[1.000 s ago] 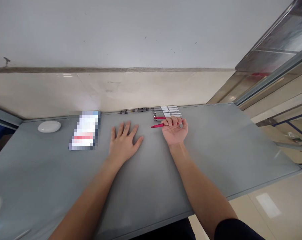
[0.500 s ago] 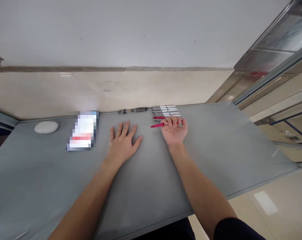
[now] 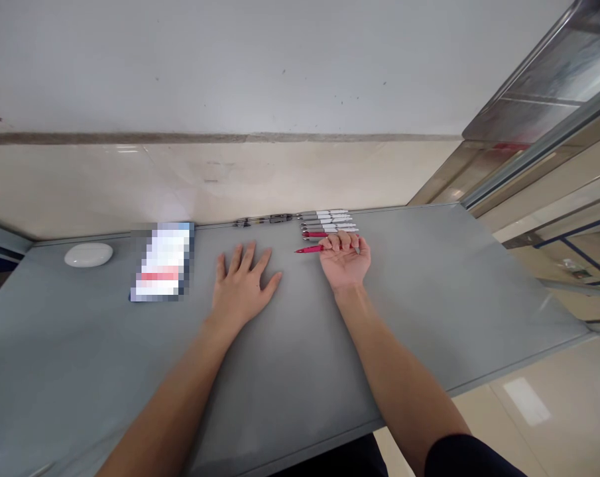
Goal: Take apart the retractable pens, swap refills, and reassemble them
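My left hand [image 3: 243, 285] lies flat, palm down, on the grey table [image 3: 429, 298], fingers spread and holding nothing. My right hand [image 3: 345, 260] rests palm up further right, its fingers curled round a red pen [image 3: 309, 249] whose tip sticks out to the left. Just beyond that hand several pens [image 3: 329, 222] lie in a neat row, mostly white, one red [image 3: 315, 234]. A dark pen [image 3: 264, 219] lies along the table's far edge.
A blurred-out card or booklet [image 3: 163, 262] lies left of my left hand. A white oval case [image 3: 89, 254] sits at the far left. A wall runs behind the table; metal framing rises at the right.
Both hands stay as they were. Only the view has drifted slightly, shifting everything a little left.
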Available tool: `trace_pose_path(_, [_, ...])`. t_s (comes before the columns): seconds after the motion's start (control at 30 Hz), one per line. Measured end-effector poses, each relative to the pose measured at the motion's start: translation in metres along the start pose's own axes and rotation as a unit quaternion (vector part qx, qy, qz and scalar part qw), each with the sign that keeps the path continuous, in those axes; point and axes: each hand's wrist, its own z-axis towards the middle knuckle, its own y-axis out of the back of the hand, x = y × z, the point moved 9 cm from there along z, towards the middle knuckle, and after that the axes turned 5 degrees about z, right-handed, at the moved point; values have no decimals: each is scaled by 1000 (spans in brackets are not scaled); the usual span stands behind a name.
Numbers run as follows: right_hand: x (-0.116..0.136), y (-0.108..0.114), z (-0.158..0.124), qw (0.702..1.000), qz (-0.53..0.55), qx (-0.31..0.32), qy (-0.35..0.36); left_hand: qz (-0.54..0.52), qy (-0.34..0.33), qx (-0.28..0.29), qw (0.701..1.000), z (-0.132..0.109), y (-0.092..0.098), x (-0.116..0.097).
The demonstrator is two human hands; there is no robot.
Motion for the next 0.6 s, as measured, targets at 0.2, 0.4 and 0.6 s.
trace_pose_path(0.2, [7, 3, -1, 996, -74, -34, 34, 5, 4, -2, 1000, 0, 1, 1])
trace_pose_path(0.4, [5, 0, -2, 999, -44, -15, 23, 4, 1, -5, 1000, 0, 3, -1])
trace_pose_path(0.6, [0, -8, -7, 999, -50, -1, 15, 8, -22, -65, 998, 0, 22, -10])
